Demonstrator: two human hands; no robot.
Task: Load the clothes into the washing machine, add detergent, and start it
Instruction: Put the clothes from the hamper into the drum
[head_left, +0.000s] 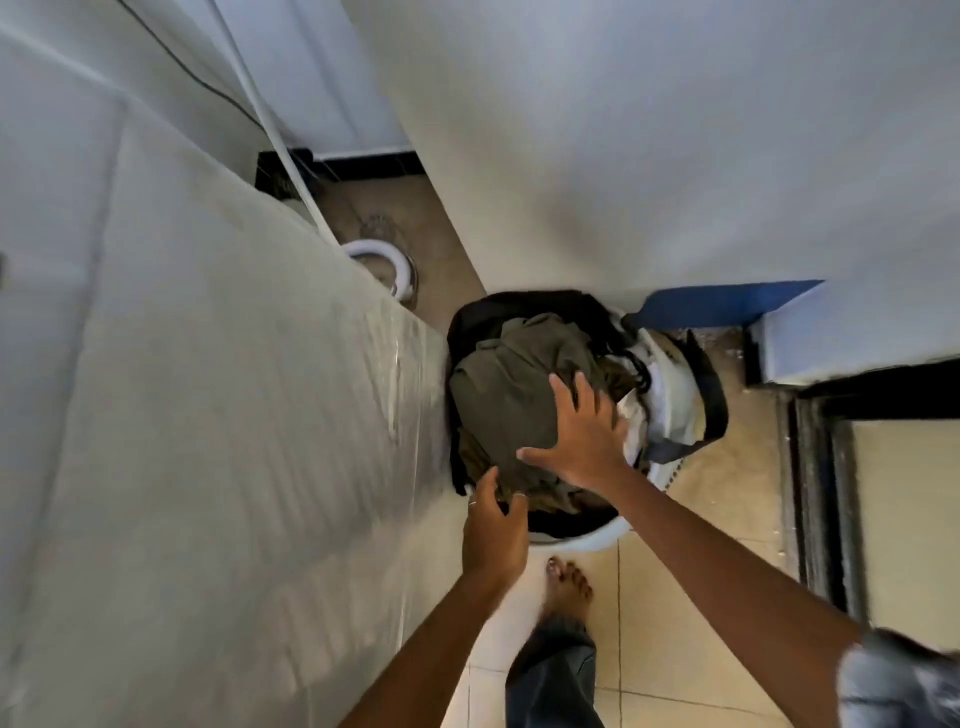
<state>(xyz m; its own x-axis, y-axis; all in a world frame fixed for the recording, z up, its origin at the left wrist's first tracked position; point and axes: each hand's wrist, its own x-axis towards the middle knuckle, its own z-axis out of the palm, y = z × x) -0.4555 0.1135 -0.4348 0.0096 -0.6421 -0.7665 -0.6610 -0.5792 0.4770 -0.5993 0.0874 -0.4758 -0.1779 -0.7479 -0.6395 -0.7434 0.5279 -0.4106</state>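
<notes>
Over the laundry basket (597, 538), my right hand (584, 434) lies spread flat on the olive garment (511, 400) to steady it while my left hand (493, 522) pinches its near edge to lift.

I'm looking down into a narrow space with pale white walls (649, 156) meeting at a corner ahead. The floor (691, 525) is beige tile with thin grout lines. A black skirting strip (371, 165) runs along the far wall's foot, and a blue band (727, 304) marks the right wall's base. A dark-framed doorway (821, 493) sits right. Light is soft and even.
</notes>
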